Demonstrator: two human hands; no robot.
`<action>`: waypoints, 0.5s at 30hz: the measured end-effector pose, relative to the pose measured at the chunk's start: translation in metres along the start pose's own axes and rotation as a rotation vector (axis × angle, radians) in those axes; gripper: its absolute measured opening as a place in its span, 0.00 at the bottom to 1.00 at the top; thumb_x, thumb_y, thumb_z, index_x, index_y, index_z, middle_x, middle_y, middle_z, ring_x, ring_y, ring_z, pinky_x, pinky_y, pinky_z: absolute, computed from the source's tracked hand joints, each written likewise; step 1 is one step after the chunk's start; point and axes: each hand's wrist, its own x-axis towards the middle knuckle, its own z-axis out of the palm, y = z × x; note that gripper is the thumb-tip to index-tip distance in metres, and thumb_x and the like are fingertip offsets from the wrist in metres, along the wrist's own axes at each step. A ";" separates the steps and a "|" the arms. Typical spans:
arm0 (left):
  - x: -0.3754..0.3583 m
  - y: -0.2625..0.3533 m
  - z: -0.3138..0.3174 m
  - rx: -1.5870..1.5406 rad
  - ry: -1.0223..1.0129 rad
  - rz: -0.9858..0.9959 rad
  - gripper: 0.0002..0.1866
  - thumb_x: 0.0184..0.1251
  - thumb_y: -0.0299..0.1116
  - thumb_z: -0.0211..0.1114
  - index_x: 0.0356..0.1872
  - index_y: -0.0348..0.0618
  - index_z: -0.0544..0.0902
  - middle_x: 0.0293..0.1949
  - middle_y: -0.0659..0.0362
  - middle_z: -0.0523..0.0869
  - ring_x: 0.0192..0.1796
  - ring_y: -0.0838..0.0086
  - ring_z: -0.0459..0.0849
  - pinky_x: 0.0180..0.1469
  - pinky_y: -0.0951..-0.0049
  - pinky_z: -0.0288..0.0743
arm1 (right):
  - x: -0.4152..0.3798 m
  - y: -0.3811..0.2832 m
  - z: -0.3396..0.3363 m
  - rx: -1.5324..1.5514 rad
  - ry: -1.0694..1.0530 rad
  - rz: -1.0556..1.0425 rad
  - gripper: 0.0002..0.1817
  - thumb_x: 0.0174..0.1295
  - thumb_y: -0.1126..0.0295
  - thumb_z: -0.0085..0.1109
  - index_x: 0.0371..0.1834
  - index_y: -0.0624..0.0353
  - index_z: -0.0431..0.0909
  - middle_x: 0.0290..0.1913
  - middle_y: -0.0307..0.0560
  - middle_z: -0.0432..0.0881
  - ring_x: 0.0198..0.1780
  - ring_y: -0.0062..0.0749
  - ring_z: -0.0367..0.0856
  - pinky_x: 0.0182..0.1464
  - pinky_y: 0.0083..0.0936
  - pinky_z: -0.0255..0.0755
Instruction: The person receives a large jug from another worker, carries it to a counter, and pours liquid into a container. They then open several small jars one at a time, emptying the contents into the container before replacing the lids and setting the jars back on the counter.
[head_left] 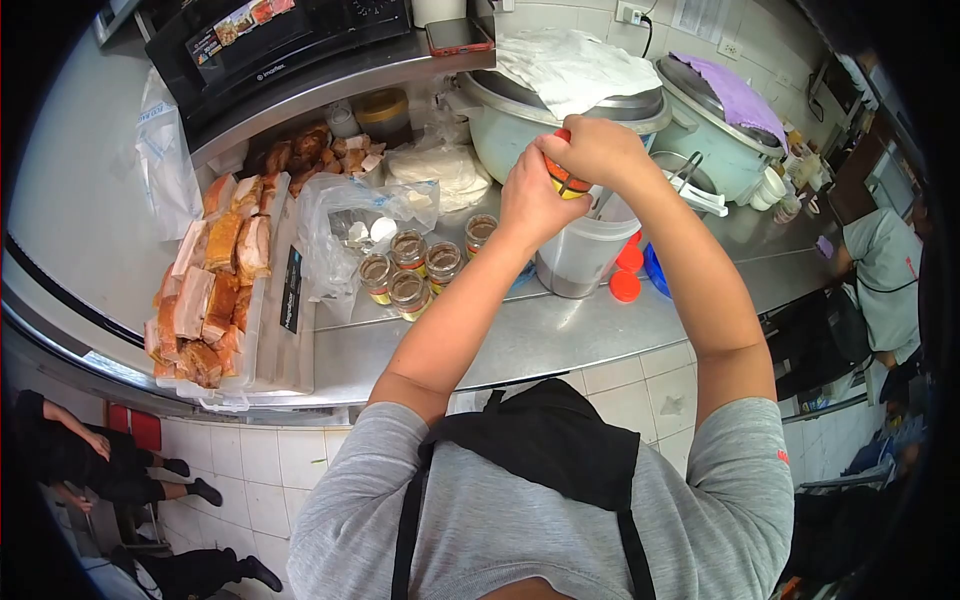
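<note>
Both my hands are raised over the counter around a small jar with a yellow and orange label. My left hand is wrapped around its body. On its red lid lies my right hand, with fingers curled over the top. Just below is a tall translucent plastic container with dark contents at its base and a utensil handle inside. Several open glass jars with brown residue stand to the left of it. Loose red lids lie to its right, beside a blue round item.
At left, a plastic tub is piled with browned meat slabs. A clear plastic bag lies beside it. Large lidded tubs line the back, under a shelf bearing a black oven and a phone. Other people are at both sides.
</note>
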 end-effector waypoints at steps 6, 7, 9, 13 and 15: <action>0.006 -0.021 0.002 -0.474 -0.099 -0.189 0.34 0.36 0.33 0.70 0.48 0.38 0.64 0.43 0.54 0.75 0.47 0.67 0.75 0.48 0.67 0.69 | 0.008 0.031 0.036 0.567 0.168 -0.345 0.28 0.51 0.52 0.56 0.47 0.63 0.71 0.42 0.50 0.78 0.44 0.34 0.77 0.47 0.25 0.68; 0.007 -0.021 0.000 -0.649 -0.127 -0.230 0.33 0.37 0.32 0.70 0.48 0.38 0.64 0.44 0.55 0.74 0.47 0.68 0.75 0.49 0.67 0.68 | 0.005 0.031 0.036 0.729 0.118 -0.334 0.26 0.50 0.55 0.58 0.49 0.62 0.70 0.43 0.50 0.77 0.45 0.32 0.76 0.48 0.24 0.68; 0.007 -0.024 -0.006 -0.863 -0.212 -0.325 0.38 0.42 0.34 0.69 0.56 0.40 0.58 0.50 0.51 0.70 0.52 0.70 0.70 0.53 0.69 0.65 | -0.003 0.032 0.040 1.054 0.013 -0.303 0.26 0.50 0.63 0.61 0.51 0.61 0.68 0.46 0.48 0.75 0.46 0.29 0.74 0.48 0.23 0.67; 0.003 -0.022 -0.029 -1.095 -0.164 -0.362 0.41 0.52 0.37 0.62 0.64 0.45 0.47 0.53 0.52 0.64 0.53 0.67 0.67 0.55 0.65 0.59 | 0.019 0.069 0.045 2.095 0.149 0.013 0.16 0.53 0.70 0.56 0.45 0.58 0.69 0.41 0.45 0.76 0.44 0.28 0.76 0.43 0.31 0.73; 0.009 -0.032 -0.036 -1.063 -0.098 -0.371 0.40 0.53 0.40 0.61 0.63 0.45 0.48 0.53 0.53 0.64 0.52 0.66 0.67 0.54 0.64 0.59 | 0.012 0.059 0.051 2.049 0.363 0.155 0.14 0.56 0.68 0.51 0.45 0.57 0.68 0.41 0.45 0.75 0.43 0.30 0.76 0.41 0.34 0.74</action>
